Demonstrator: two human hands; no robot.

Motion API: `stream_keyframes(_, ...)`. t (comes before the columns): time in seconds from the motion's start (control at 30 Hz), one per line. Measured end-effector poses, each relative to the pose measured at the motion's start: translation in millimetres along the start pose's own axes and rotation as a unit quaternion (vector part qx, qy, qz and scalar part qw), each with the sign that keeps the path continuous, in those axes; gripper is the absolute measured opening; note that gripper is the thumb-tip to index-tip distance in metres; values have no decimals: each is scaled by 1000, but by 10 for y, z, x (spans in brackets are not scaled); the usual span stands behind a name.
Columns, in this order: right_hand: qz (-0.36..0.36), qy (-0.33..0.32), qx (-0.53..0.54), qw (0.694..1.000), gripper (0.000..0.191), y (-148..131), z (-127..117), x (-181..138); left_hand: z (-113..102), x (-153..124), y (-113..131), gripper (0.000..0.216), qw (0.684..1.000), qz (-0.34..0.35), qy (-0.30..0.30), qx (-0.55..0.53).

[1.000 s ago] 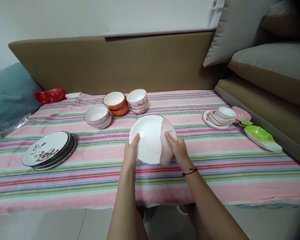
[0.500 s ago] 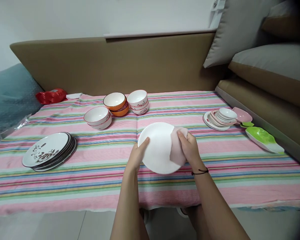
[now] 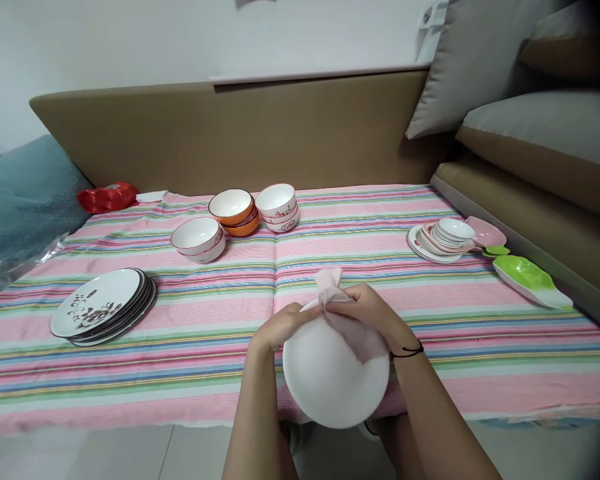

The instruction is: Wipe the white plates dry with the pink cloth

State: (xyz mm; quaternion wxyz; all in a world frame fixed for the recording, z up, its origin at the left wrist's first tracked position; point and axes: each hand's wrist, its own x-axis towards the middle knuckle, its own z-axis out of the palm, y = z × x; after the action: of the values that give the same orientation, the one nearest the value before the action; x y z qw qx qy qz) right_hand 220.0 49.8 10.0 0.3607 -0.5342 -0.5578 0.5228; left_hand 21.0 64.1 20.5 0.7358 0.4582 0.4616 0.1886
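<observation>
A round white plate is held up before me at the front edge of the cloth, tilted with its face towards me. My left hand grips its upper left rim, thumb on the face. My right hand is closed on a pale pink cloth, which is bunched over the top rim and hangs down across the right part of the plate. Both hands meet near the top of the rim. The fingers behind the plate are hidden.
A striped cloth covers the sofa seat. On the left lies a stack of flowered plates. Behind are white bowls and orange bowls. At right sit small dishes and a green leaf-shaped dish.
The plate has come down and closer to me, its lower edge now past the cloth's front edge. My right hand has moved with the pink cloth to the top rim, beside my left.
</observation>
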Motion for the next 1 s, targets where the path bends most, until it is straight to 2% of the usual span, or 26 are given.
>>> stream_keyframes(0.1, 13, 71, 10, 997, 42, -3, -34, 32, -37, 11, -6, 45, 999, 36, 26, -17)
stream_keyframes(0.17, 6, 127, 45, 991, 40, 9, -83, 49, -65, 49, -27, 47, 992, 78, 66, -70)
stream_keyframes(0.27, 12, 189, 109, 976, 40, 37, -114, 64, -70, 178, -59, 54, 955, 158, 160, -193)
stream_keyframes(0.33, 15, 191, 143, 971, 42, 53, -70, 75, -49, 297, -70, 55, 915, 204, 232, -258)
stream_keyframes(0.4, 9, 175, 161, 971, 46, 66, 18, 95, -27, 408, -75, 52, 884, 220, 303, -281)
stream_keyframes(0.5, 8, 174, 157, 972, 50, 92, 142, 149, -16, 495, -70, 54, 867, 216, 350, -282)
stream_keyframes(0.6, 12, 202, 156, 967, 49, 130, 146, 206, -26, 454, -56, 58, 886, 197, 322, -270)
stream_keyframes(0.77, 38, 245, 225, 942, 49, 188, -76, 193, -34, 282, -53, 63, 961, 150, 162, -165)
stream_keyframes(0.87, 33, 239, 161, 957, 42, 202, -175, 131, -48, 222, -67, 63, 982, 103, 116, -107)
stream_keyframes(1.0, 9, 251, 53, 967, 38, 189, -180, 92, -71, 171, -66, 59, 985, 83, 113, -99)
